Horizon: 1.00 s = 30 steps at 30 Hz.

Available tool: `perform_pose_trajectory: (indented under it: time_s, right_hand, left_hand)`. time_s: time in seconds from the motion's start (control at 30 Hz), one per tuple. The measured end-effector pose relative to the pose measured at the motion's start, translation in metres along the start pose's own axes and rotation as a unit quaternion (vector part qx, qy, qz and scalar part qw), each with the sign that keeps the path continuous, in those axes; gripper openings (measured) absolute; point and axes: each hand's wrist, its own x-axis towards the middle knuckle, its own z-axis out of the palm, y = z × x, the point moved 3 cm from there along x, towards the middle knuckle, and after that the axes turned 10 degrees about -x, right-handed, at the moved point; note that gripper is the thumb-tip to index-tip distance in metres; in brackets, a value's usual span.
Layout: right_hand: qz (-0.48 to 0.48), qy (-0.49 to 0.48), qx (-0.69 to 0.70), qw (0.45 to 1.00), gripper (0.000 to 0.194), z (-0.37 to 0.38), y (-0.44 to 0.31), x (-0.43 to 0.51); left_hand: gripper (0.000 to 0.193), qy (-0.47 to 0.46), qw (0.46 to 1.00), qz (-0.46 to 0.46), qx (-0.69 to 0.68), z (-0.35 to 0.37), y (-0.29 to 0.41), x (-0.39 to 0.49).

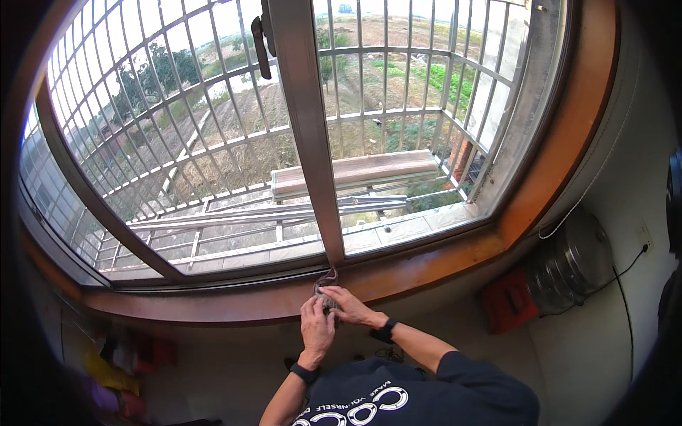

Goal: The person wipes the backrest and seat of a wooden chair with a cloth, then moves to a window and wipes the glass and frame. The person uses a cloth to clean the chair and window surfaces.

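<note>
A crumpled dark purplish cloth (326, 278) lies over the wooden window sill (415, 274), its upper end touching the foot of the metal window upright (314, 133). My left hand (318, 326) grips the cloth's near part from the left, fingers bent over it. From the right, my right hand (350, 307) holds the same bunched part, and the two hands' fingertips meet. Some of the cloth is hidden beneath my fingers. Both wrists wear black bands.
A black window handle (260, 48) sits on the upright. Outside are metal security bars (383, 112) and a long board (357, 173). At right, a metal drum (570, 266) adjoins a red plastic stool (509, 301), near a hanging bead cord (591, 183). A yellow bag (112, 370) lies lower left.
</note>
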Motion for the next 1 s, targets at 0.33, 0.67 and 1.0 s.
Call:
perform_pose_trajectory:
  time_s: [0.33, 0.67, 1.0]
  right_hand:
    - [0.325, 0.13, -0.331, 0.876, 0.036, -0.145, 0.087, -0.097]
    - [0.311, 0.145, -0.446, 0.827, 0.046, -0.116, 0.101, -0.1]
    - [0.343, 0.135, -0.442, 0.818, 0.04, -0.128, 0.104, -0.091]
  left_hand:
    - [0.056, -0.125, 0.978, 0.115, 0.117, 0.092, -0.036, 0.032]
    - [0.055, -0.148, 0.959, 0.229, 0.079, 0.12, -0.01, 0.033]
    - [0.052, 0.023, 0.98, 0.015, 0.195, -0.056, -0.146, -0.008]
